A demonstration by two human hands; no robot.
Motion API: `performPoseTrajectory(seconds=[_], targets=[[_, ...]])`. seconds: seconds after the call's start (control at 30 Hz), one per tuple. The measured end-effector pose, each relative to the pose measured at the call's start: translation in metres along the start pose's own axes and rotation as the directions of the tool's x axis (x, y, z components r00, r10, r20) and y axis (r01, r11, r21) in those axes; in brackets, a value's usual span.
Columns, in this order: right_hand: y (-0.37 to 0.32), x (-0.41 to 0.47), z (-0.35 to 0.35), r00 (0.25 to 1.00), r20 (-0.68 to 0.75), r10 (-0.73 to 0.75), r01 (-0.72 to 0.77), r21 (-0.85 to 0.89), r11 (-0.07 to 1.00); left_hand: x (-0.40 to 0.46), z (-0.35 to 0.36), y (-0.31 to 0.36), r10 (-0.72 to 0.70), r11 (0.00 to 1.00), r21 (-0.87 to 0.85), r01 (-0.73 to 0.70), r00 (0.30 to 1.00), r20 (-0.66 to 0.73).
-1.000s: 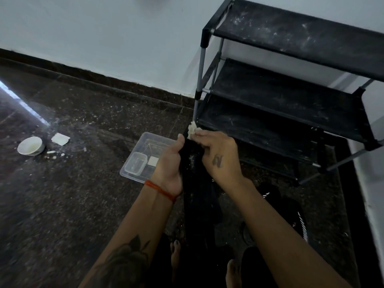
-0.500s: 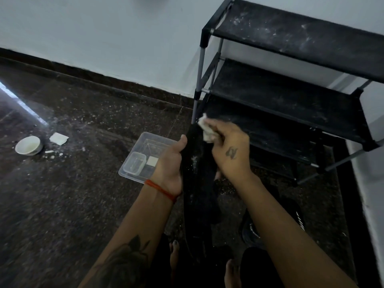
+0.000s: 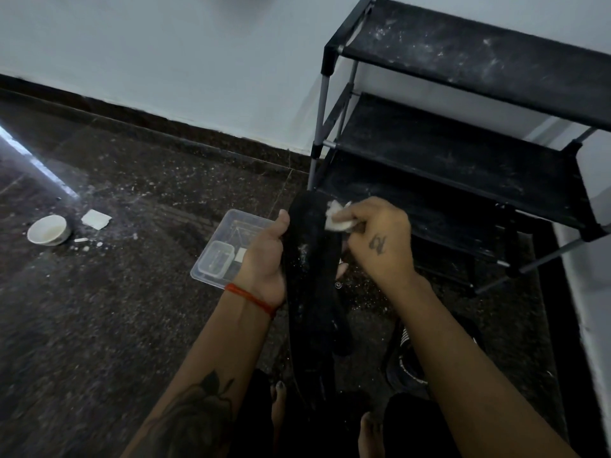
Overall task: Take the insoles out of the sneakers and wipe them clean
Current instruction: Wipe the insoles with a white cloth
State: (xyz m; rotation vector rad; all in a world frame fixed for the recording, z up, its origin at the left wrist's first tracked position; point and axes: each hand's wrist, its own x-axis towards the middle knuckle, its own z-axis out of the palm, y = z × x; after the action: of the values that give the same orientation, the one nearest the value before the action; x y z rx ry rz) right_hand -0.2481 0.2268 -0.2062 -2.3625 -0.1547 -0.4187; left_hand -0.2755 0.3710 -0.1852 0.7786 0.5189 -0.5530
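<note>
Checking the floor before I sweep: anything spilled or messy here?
Yes. White crumbs and powder are scattered on the dark floor around the white bowl, and the black shoe rack shelves look dusted white.

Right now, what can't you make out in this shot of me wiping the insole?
Head view only:
- Insole: lower end lost in shadow between the legs.
- Sneaker: mostly behind the right forearm.
- Left hand: fingers behind the insole.
- Clear plastic box: contents too small.

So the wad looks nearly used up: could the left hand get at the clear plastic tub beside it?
Probably not yet: the left hand holds the black insole; the tub lies unobstructed just beyond it.
</note>
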Motion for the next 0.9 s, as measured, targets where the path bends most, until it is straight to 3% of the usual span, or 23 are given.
performPoseTrajectory(seconds=[0.1,0.2,0.33,0.43,0.47,0.53,0.63,0.73,0.8,0.9], targets=[[-0.008,0.0,0.005,0.995,-0.063,0.079,-0.072,0.112,0.991,0.001,0.0,-0.002,-0.004,1.0,-0.004,0.004,1.0,0.004],[-0.014,-0.008,0.019,0.998,0.059,-0.034,0.03,0.065,0.997,-0.001,0.004,-0.004,0.076,0.995,0.064,-0.075,0.997,-0.013],[-0.015,-0.007,0.014,0.968,0.226,-0.109,0.067,0.186,0.98,-0.005,0.01,-0.005,0.217,0.969,0.126,-0.21,0.975,-0.041],[-0.007,-0.004,0.004,0.92,0.389,-0.055,0.026,0.079,0.997,-0.006,0.007,0.0,0.151,0.984,0.089,-0.151,0.989,0.013],[-0.004,-0.003,0.003,0.93,0.368,-0.024,0.019,0.015,1.0,-0.006,0.003,0.002,0.114,0.99,0.08,-0.117,0.993,0.036],[0.001,-0.001,0.0,0.984,0.176,-0.008,0.015,-0.04,0.999,-0.005,0.001,0.003,0.093,0.992,0.081,-0.097,0.995,0.047],[-0.004,0.0,0.002,0.995,-0.1,-0.001,0.009,0.076,0.997,-0.011,0.006,0.005,0.068,0.995,0.074,-0.072,0.996,0.056],[-0.01,-0.005,0.014,1.0,-0.014,0.0,0.001,0.095,0.995,-0.018,0.016,-0.001,0.199,0.958,0.209,-0.198,0.98,0.017],[-0.012,-0.008,0.019,0.998,0.057,-0.018,0.013,0.098,0.995,-0.018,0.019,-0.005,0.281,0.937,0.212,-0.277,0.96,0.012],[-0.017,-0.01,0.016,0.984,0.141,-0.104,0.081,0.16,0.984,-0.018,0.019,-0.004,0.259,0.952,0.171,-0.253,0.966,-0.013]])
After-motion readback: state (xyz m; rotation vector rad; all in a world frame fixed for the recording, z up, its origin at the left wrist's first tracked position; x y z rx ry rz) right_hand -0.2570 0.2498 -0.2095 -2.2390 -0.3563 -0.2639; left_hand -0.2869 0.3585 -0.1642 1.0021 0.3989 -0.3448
